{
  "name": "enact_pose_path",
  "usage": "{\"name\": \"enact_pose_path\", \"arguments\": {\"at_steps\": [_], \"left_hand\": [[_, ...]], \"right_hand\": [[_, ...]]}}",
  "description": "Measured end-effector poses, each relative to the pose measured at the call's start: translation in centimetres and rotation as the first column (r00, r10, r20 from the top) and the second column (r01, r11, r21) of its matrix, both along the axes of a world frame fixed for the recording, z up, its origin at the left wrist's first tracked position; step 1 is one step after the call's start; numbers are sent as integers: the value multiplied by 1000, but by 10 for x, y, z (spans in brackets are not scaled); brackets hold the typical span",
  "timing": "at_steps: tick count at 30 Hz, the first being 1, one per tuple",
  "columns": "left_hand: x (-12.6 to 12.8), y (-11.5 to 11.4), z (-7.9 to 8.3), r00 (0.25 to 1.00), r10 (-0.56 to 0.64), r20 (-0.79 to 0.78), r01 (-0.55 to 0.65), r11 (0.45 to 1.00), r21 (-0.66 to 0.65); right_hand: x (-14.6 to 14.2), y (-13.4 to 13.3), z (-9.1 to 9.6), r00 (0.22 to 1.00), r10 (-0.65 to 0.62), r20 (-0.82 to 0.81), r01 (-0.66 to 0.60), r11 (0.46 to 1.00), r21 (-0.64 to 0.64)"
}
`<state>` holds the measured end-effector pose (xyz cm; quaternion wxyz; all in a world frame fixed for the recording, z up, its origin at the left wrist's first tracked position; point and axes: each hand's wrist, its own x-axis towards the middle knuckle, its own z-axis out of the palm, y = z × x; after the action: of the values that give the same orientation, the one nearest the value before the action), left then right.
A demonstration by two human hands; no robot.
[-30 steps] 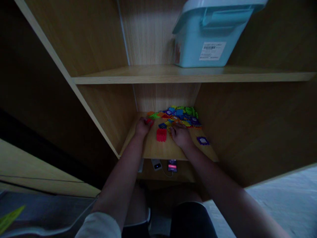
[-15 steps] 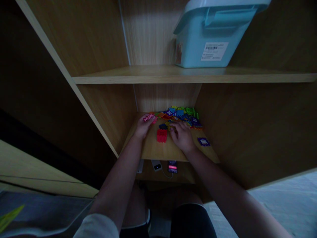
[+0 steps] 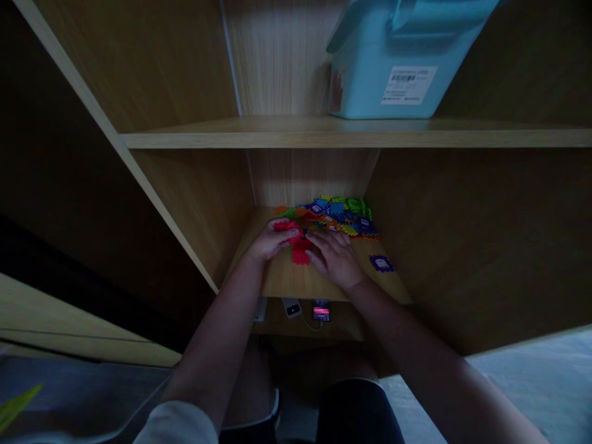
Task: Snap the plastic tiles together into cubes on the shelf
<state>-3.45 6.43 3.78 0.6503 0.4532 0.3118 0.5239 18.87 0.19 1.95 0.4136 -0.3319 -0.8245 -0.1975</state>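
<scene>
My left hand (image 3: 271, 240) is closed on red interlocking plastic pieces (image 3: 285, 226), with the thumb lying across them. A red stack of notched pieces (image 3: 301, 254) sits on the lower shelf, between my two hands. Reaching in from the right, my right hand (image 3: 337, 254) has its fingers stretched toward the held pieces and its thumb apart, beside the red stack. Close to its fingertips shows a small dark piece; whether they touch it is hard to make out. Behind both hands lies a pile of multicoloured interlocking pieces (image 3: 340, 209).
A single purple piece (image 3: 382, 263) lies on the right of the lower shelf. The upper shelf (image 3: 277, 139) holds a light-blue bin (image 3: 370, 80). Below are a lit phone (image 3: 321, 310) and a white device (image 3: 291, 307) with a cable. Wooden side walls enclose the shelf.
My left hand has moved slightly right and down, and the pieces in it now look red rather than pink. My right hand has shifted left, closer to it. The camera view has tilted slightly.
</scene>
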Motion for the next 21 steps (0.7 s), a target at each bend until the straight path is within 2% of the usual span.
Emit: {"name": "enact_pose_path", "arguments": {"at_steps": [9,13,18,21], "left_hand": [[2,-9,6,984,-158,-83,164,985,62],[-1,-8,3,973,-203,-107,208,977,36],[-5,-7,-2,974,-199,-104,196,980,-46],[-7,-3,-4,995,-91,-45,88,995,-51]], "right_hand": [[2,2,-3,1000,1,-23,0,1000,13],[1,3,-4,999,28,-19,-28,999,27],[1,0,-3,999,31,-30,-32,999,-21],[4,-1,-3,999,24,-45,-26,999,-39]]}}
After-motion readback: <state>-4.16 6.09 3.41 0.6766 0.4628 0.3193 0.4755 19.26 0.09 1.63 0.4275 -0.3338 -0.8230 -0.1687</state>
